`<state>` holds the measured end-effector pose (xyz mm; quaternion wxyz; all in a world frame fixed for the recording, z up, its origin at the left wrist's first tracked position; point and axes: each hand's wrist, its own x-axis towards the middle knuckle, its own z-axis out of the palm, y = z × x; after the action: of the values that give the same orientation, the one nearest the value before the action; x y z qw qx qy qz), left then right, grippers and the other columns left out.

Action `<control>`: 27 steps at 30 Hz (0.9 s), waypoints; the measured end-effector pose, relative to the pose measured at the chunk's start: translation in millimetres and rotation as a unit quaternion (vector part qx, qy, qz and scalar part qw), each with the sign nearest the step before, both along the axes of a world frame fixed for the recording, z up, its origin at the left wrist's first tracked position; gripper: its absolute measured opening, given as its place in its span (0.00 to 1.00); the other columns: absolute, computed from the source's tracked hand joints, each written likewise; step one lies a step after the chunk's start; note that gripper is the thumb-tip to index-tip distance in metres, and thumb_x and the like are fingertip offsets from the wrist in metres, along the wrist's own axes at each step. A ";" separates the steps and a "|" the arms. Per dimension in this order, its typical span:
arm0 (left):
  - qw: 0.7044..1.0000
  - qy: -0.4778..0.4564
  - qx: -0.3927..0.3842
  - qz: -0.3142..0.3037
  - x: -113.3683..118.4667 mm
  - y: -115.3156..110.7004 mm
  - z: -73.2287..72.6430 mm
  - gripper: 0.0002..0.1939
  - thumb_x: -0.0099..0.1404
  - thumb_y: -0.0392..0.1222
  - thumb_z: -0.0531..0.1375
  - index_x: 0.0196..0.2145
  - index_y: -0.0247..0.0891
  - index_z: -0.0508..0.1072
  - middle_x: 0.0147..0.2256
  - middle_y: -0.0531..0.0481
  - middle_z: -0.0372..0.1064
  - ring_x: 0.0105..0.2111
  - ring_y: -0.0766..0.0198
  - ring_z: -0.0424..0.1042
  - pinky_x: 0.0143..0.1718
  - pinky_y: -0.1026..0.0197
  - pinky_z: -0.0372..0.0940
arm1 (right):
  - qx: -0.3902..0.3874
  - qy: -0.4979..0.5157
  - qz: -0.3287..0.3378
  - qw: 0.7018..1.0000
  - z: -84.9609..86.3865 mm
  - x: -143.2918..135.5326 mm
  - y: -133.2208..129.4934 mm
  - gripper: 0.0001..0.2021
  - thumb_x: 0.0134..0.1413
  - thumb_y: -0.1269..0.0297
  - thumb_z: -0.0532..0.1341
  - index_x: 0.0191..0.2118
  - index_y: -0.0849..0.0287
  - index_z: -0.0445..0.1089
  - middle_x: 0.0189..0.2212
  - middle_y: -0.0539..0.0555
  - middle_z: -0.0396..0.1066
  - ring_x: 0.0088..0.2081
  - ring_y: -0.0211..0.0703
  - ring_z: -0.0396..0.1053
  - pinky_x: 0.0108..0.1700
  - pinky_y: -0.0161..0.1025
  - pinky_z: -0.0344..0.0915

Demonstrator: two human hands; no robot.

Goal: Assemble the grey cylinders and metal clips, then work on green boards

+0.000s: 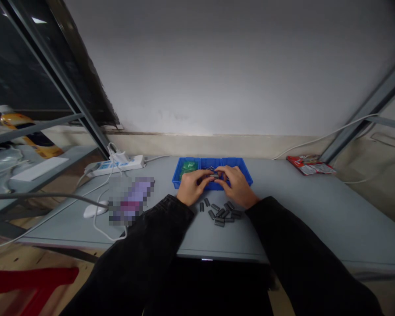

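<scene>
Both my left hand (191,186) and my right hand (236,184) are closed, fingertips pinching a small dark cylindrical piece (214,176) between them. They hold it over the front of a blue compartment tray (246,173). Green pieces (188,166) fill the tray's left compartment. Thin metal parts (208,168) show in the middle one, partly covered by my fingers. On the table just below my hands lie several loose dark grey cylinders (220,213), some touching one another.
A white power strip (118,165) with plugged-in cables stands on the left of the table (296,206). Near it are a pixelated phone (134,197) and a white oval device (94,210). A red packet (309,165) lies at the back right. Metal frame posts flank the table.
</scene>
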<state>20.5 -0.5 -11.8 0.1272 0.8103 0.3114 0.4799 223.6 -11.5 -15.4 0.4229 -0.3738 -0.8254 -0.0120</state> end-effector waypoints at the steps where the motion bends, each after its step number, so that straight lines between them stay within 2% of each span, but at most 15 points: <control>1: 1.000 0.001 0.000 0.000 -0.1 0.1 -0.1 0.10 0.70 0.44 0.62 0.44 0.36 0.78 0.36 0.47 0.80 0.29 0.65 0.78 0.35 0.61 0.73 | 0.000 0.002 -0.003 1.000 -0.4 -0.1 0.0 0.08 0.68 0.62 0.57 0.49 0.56 0.67 0.39 0.55 0.75 0.41 0.49 0.70 0.45 0.46 0.60; 4: 1.000 0.011 0.001 -0.003 0.0 -0.4 0.0 0.11 0.70 0.44 0.62 0.44 0.36 0.78 0.36 0.47 0.80 0.29 0.64 0.78 0.35 0.61 0.74 | 0.005 0.001 -0.004 1.000 -1.1 0.3 1.5 0.05 0.69 0.64 0.56 0.43 0.56 0.68 0.38 0.55 0.75 0.40 0.49 0.70 0.44 0.46 0.59; 7: 1.000 0.010 0.007 -0.005 0.4 -1.5 0.9 0.10 0.70 0.44 0.62 0.44 0.37 0.78 0.37 0.47 0.80 0.29 0.65 0.78 0.36 0.62 0.73 | 0.005 -0.008 0.010 1.000 -0.7 0.9 2.3 0.07 0.70 0.65 0.53 0.41 0.56 0.68 0.38 0.55 0.75 0.41 0.48 0.70 0.44 0.46 0.58; 12: 1.000 0.000 0.011 0.002 0.8 -1.6 1.7 0.09 0.70 0.43 0.62 0.43 0.37 0.78 0.36 0.48 0.80 0.28 0.65 0.78 0.35 0.61 0.74 | -0.006 0.001 0.002 1.000 0.6 0.6 -0.8 0.07 0.67 0.62 0.58 0.48 0.56 0.68 0.40 0.56 0.75 0.42 0.50 0.70 0.44 0.47 0.60; 16: 1.000 0.008 0.003 -0.005 0.5 -1.1 1.0 0.10 0.70 0.44 0.62 0.44 0.37 0.78 0.37 0.47 0.80 0.28 0.65 0.78 0.36 0.60 0.74 | -0.002 0.002 0.000 1.000 0.0 0.2 0.0 0.05 0.69 0.63 0.55 0.43 0.55 0.68 0.38 0.55 0.75 0.40 0.49 0.69 0.44 0.47 0.60; 20: 1.000 0.012 -0.003 -0.008 0.6 -1.3 0.7 0.10 0.70 0.44 0.62 0.45 0.37 0.78 0.36 0.48 0.80 0.30 0.64 0.78 0.37 0.60 0.73 | -0.001 -0.008 0.012 1.000 -0.5 0.7 2.6 0.11 0.72 0.62 0.50 0.41 0.55 0.68 0.37 0.54 0.75 0.40 0.48 0.70 0.44 0.47 0.59; 27: 1.000 0.008 0.008 -0.007 0.3 0.1 -0.4 0.10 0.70 0.44 0.62 0.44 0.36 0.78 0.35 0.48 0.80 0.28 0.65 0.77 0.36 0.61 0.73 | -0.002 -0.006 0.014 1.000 2.4 0.1 -0.3 0.10 0.72 0.62 0.52 0.41 0.56 0.69 0.38 0.54 0.75 0.41 0.47 0.70 0.45 0.47 0.58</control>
<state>20.9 -0.4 -12.2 0.1220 0.8172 0.3025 0.4751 223.7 -11.8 -13.0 0.4170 -0.3631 -0.8332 -0.0069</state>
